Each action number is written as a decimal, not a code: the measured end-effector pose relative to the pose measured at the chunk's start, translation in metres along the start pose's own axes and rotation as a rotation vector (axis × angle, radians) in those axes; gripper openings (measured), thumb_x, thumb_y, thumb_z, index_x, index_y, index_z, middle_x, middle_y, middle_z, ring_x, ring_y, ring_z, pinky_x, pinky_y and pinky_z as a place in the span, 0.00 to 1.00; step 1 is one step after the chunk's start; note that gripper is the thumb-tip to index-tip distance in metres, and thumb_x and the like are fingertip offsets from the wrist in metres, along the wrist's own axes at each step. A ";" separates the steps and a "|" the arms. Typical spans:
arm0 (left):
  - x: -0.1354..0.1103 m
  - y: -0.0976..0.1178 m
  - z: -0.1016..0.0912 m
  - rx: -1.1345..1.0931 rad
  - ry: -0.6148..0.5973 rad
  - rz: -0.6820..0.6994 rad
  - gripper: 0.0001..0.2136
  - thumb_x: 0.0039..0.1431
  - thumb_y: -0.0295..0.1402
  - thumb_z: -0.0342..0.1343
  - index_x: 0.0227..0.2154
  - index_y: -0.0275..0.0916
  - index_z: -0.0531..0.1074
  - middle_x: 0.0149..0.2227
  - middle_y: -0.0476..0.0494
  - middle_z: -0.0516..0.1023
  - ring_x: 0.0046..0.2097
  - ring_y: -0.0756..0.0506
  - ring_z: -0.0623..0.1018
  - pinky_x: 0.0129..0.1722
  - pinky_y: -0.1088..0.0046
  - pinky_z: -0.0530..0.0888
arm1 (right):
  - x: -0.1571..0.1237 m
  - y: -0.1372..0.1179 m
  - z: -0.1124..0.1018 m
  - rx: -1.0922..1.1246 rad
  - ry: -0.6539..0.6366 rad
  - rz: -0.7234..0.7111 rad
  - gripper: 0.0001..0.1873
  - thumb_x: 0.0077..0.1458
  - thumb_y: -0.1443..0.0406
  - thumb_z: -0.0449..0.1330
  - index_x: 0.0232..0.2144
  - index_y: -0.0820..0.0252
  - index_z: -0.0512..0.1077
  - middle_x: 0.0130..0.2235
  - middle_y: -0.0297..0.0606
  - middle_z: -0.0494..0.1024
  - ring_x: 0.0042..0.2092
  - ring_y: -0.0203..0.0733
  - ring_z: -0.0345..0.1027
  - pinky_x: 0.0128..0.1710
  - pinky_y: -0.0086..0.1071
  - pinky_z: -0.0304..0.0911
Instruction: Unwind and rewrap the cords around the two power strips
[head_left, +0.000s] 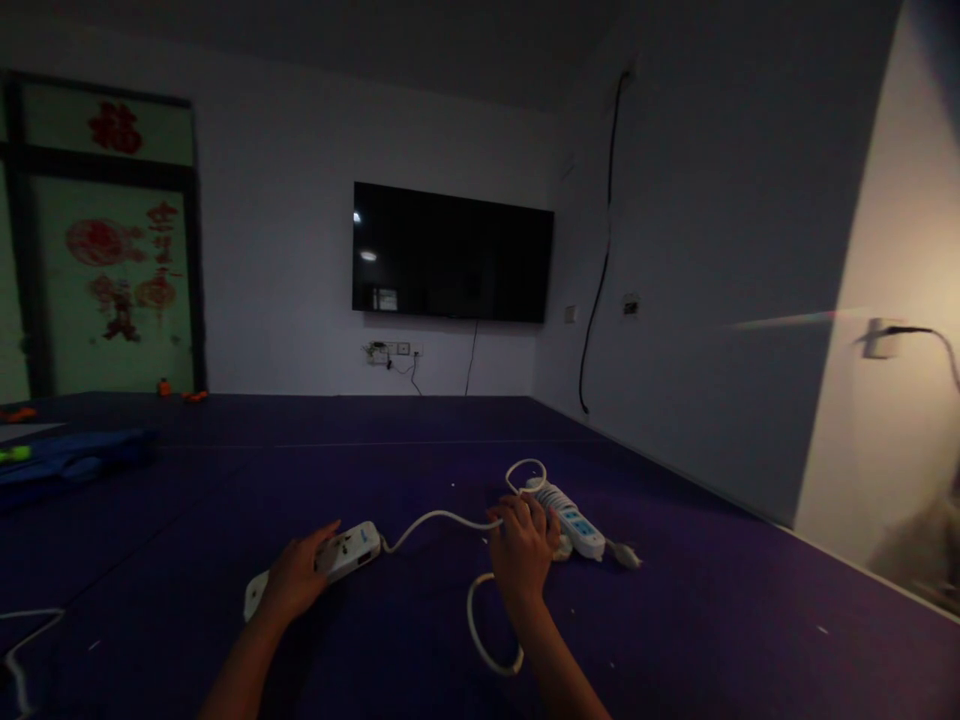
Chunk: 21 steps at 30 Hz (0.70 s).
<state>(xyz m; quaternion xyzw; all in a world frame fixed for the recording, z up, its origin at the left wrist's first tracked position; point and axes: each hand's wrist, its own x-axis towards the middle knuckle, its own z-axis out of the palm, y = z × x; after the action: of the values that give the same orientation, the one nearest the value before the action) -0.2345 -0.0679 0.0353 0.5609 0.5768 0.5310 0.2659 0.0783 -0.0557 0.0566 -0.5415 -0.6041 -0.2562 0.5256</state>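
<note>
My left hand [297,576] is closed around a white power strip [349,552], which lies at a slant on the purple surface. From the strip's far end a white cord [439,514] curves across to my right hand [519,545]. The fingers of that hand are bent down over the cord, and the exact grip is hidden under them. One loop of cord hangs toward me below the right hand. Just beyond it lies a second white power strip [581,530] with blue sockets and cord wound round one end. Its plug [627,555] points right.
The purple surface [375,640] runs back to the walls. A blue cloth [75,458] lies at the left, with small orange objects [164,388] behind. Another white cord [16,668] enters at lower left. A television [450,255] and a black cable [602,275] hang on the walls.
</note>
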 end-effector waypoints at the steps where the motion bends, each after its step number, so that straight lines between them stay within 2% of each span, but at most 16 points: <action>1: 0.000 0.001 0.001 0.155 -0.025 -0.011 0.29 0.35 0.20 0.50 0.46 0.39 0.72 0.45 0.37 0.77 0.53 0.37 0.71 0.51 0.63 0.65 | 0.000 -0.001 0.000 0.010 0.006 -0.010 0.10 0.53 0.70 0.54 0.28 0.55 0.75 0.37 0.33 0.78 0.50 0.48 0.62 0.58 0.48 0.37; 4: -0.002 0.006 0.003 0.580 -0.128 -0.034 0.35 0.39 0.20 0.48 0.56 0.38 0.63 0.52 0.37 0.72 0.54 0.40 0.71 0.52 0.65 0.64 | -0.001 -0.003 0.001 0.046 0.026 -0.039 0.11 0.52 0.72 0.54 0.27 0.55 0.75 0.37 0.33 0.78 0.50 0.48 0.62 0.58 0.47 0.38; 6: -0.002 0.007 0.003 0.694 -0.174 -0.033 0.36 0.41 0.21 0.48 0.59 0.38 0.58 0.54 0.38 0.70 0.54 0.41 0.71 0.52 0.65 0.64 | -0.001 -0.004 0.002 0.064 0.037 -0.051 0.11 0.51 0.73 0.54 0.26 0.56 0.75 0.37 0.32 0.78 0.50 0.49 0.62 0.58 0.48 0.38; 8: -0.002 0.006 0.003 0.714 -0.197 -0.016 0.35 0.43 0.23 0.49 0.60 0.38 0.57 0.55 0.37 0.70 0.54 0.40 0.71 0.52 0.63 0.64 | -0.001 -0.005 0.002 0.075 0.049 -0.059 0.11 0.51 0.73 0.54 0.26 0.56 0.74 0.37 0.32 0.78 0.49 0.49 0.63 0.58 0.48 0.39; 11: -0.001 0.006 0.003 0.662 -0.201 0.029 0.35 0.43 0.29 0.54 0.60 0.41 0.57 0.55 0.37 0.70 0.56 0.37 0.69 0.54 0.58 0.63 | -0.001 -0.005 0.003 0.098 0.069 -0.077 0.12 0.50 0.74 0.54 0.26 0.56 0.74 0.36 0.33 0.78 0.49 0.49 0.63 0.58 0.48 0.41; 14: -0.002 0.013 0.005 0.481 -0.146 0.090 0.37 0.41 0.38 0.59 0.58 0.39 0.60 0.56 0.36 0.68 0.58 0.35 0.66 0.56 0.55 0.60 | -0.002 -0.007 0.004 0.129 0.089 -0.116 0.12 0.50 0.75 0.53 0.27 0.56 0.73 0.37 0.34 0.77 0.50 0.48 0.62 0.58 0.47 0.44; 17: -0.008 0.029 0.013 0.258 -0.076 0.176 0.37 0.41 0.44 0.60 0.57 0.38 0.62 0.58 0.36 0.66 0.59 0.37 0.64 0.58 0.56 0.59 | -0.005 -0.010 0.007 0.160 0.114 -0.179 0.12 0.50 0.75 0.53 0.30 0.57 0.73 0.40 0.36 0.77 0.51 0.49 0.61 0.57 0.47 0.48; 21: -0.021 0.057 0.033 0.107 -0.072 0.275 0.33 0.43 0.46 0.61 0.54 0.41 0.65 0.58 0.38 0.66 0.59 0.38 0.64 0.60 0.56 0.56 | -0.013 -0.017 0.008 0.214 0.125 -0.280 0.15 0.52 0.76 0.51 0.37 0.57 0.73 0.45 0.38 0.75 0.55 0.48 0.59 0.55 0.47 0.52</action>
<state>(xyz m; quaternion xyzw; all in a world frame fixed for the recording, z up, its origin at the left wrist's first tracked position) -0.1789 -0.0883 0.0711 0.6666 0.5121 0.5106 0.1810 0.0578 -0.0584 0.0467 -0.3761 -0.6635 -0.2943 0.5759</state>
